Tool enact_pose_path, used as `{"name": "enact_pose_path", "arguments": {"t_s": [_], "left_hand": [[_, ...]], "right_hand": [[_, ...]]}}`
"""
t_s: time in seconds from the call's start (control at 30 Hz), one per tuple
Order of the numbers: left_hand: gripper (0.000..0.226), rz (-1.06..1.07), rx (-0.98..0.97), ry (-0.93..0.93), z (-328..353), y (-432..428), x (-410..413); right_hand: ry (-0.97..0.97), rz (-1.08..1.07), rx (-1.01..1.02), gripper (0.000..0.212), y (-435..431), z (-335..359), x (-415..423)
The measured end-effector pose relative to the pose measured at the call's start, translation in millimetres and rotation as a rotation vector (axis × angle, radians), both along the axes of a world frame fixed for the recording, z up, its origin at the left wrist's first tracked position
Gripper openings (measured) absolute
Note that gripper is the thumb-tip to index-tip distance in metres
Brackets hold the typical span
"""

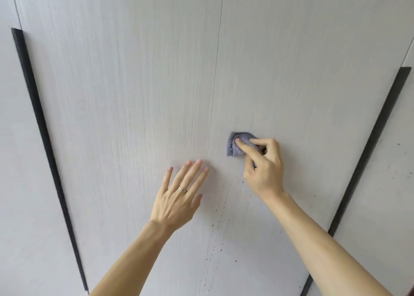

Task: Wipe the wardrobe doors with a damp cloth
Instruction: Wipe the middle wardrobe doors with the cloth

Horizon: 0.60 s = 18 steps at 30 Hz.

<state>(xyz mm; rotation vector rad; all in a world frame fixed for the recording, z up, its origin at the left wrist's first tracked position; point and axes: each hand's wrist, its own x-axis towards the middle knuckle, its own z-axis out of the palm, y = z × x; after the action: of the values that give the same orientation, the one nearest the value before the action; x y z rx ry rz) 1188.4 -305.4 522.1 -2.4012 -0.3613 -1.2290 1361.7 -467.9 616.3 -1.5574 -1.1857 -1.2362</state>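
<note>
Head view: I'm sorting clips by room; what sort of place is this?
Probably a bedroom or dressing area: tall pale wardrobe doors, long black handle strips, right hand gripping a cloth.

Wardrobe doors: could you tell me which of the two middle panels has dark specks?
The panel right of the centre seam, where the right hand holds the cloth; specks trail below it. The left panel, under the left hand, looks unmarked.

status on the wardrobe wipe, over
Right hand pinching the cloth against the right door. Left hand open, flat on the left door by the seam. Dark specks below the cloth, nothing in the way.
</note>
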Motion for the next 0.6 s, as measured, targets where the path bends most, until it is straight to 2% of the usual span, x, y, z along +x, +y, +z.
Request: {"name": "enact_pose_path", "arguments": {"t_s": [0.13, 0.23, 0.3, 0.37, 0.43, 0.5, 0.6], "left_hand": [[0.073, 0.012, -0.028, 0.034, 0.4, -7.8, 13.9], [0.075, 0.014, -0.052, 0.057, -3.8, -6.4, 15.1], [0.075, 0.008, -0.053, 0.073, -3.2, -5.8, 15.6], [0.077, 0.009, -0.069, 0.081, -2.6, -5.8, 16.1], [0.078, 0.009, -0.08, 0.079, -3.4, -7.5, 16.6], [0.078, 0.003, -0.096, 0.076, -4.8, -10.1, 17.2], [0.078, 0.0, -0.115, 0.072, -4.9, -12.2, 17.8]], "right_hand": [[-0.053, 0.038, -0.228, 0.048, -16.4, -82.1, 2.2], [-0.012, 0.033, -0.335, 0.055, -33.4, -98.8, 1.0], [0.065, 0.003, -0.249, 0.055, -34.7, -74.5, 3.0], [0.122, -0.026, -0.068, 0.05, -33.7, -36.3, 9.4], [0.115, -0.034, 0.048, 0.047, -34.9, -6.9, 19.1], [0.063, -0.053, 0.062, 0.044, -36.3, -5.9, 27.5], [0.063, -0.07, 0.025, 0.039, -39.2, -49.4, 28.5]]}}
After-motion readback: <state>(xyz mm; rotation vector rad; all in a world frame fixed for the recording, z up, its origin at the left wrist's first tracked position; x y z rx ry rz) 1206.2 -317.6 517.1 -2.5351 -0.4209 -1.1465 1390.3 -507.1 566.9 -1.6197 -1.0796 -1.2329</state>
